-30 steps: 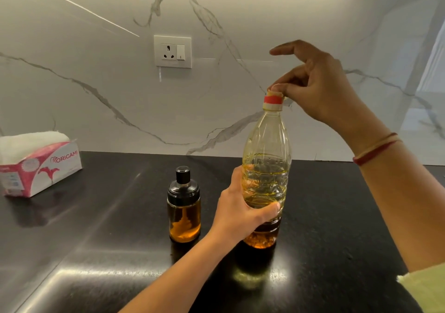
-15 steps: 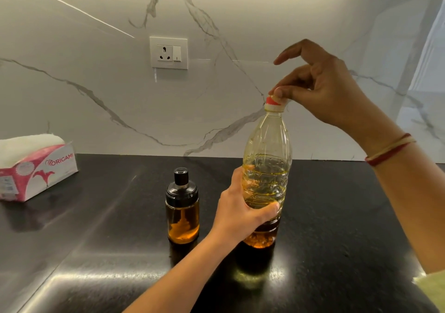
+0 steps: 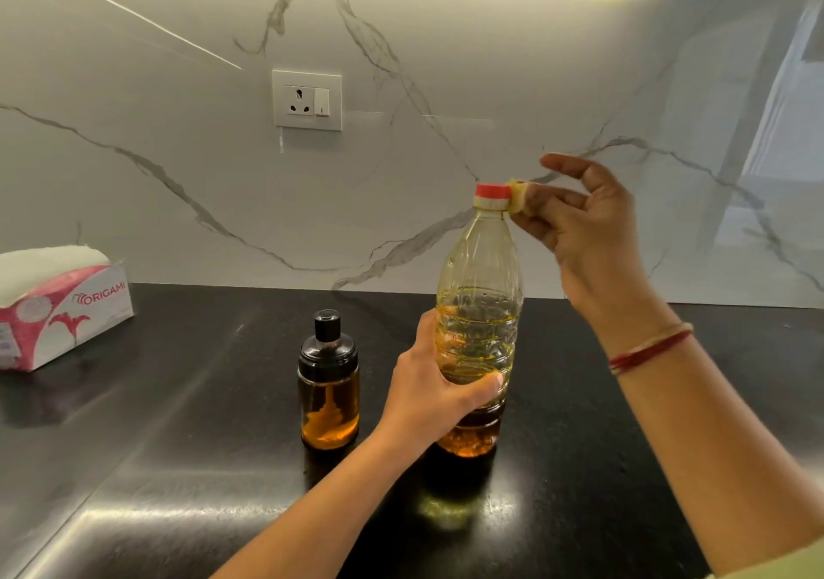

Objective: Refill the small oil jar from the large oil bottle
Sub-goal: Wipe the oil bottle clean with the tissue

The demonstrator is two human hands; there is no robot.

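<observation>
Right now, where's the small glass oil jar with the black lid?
In the head view, the small glass oil jar with the black lid stands upright on the black countertop, just left of the left hand gripping the large plastic oil bottle.

White veined marble wall (image 3: 446,65) with a socket (image 3: 307,100) above black counter (image 3: 178,422)

I see a narrow gap between small oil jar (image 3: 329,382) and my left hand (image 3: 430,393) on the large oil bottle (image 3: 479,324); bare countertop (image 3: 178,400) spreads leftward to the tissue box (image 3: 62,311)
</observation>
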